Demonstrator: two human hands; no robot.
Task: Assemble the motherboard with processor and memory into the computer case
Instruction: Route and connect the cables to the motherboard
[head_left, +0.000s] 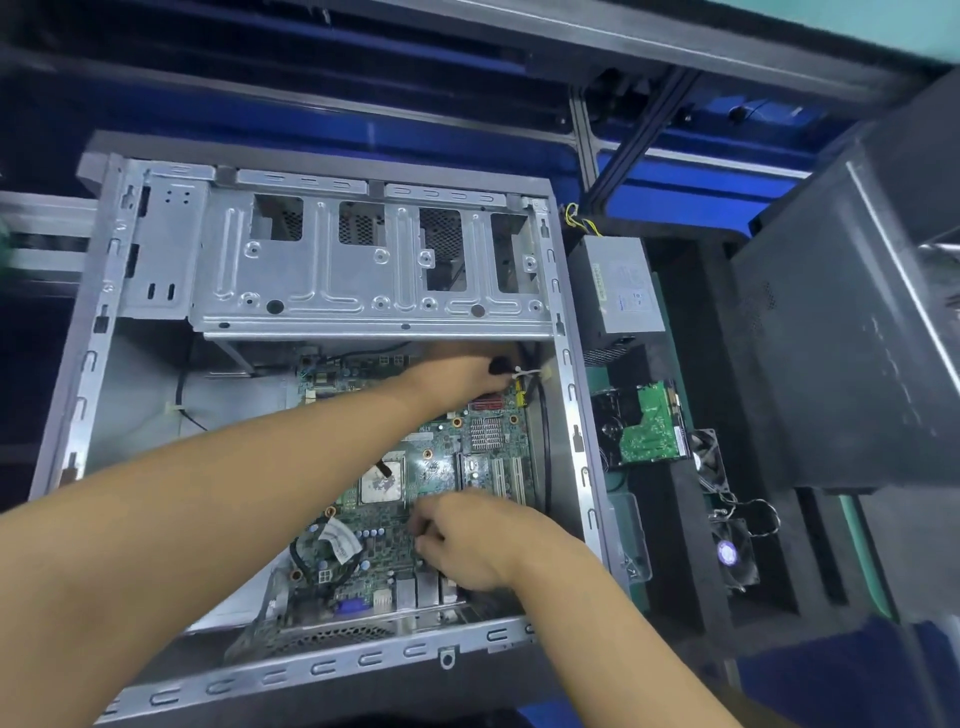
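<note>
Head view, and the motherboard (415, 467) sits down inside the computer case (569, 415), centre of the frame, with the processor (382, 483) bare in its socket and no cooler over it. Memory sticks I can't pick out from here. The left hand (462, 371) reaches across to the board's upper right corner, fingers pinched on a black cable (500, 367) beside a white cable tie (522, 372). I'd say it's lifting the cable clear so the board doesn't trap it. The right hand (467, 548) rests on the board's lower right, above the rear ports, fingers curled. Whether it grips anything I cannot tell, but it looks placed to steady or nudge the board onto its standoffs. Above, the drive cage (363, 270) overhangs the board's top edge. Right of the case, a power supply (621, 283), hard drive (649, 428) and fan (735, 556) wait on the table (675, 545).
</note>
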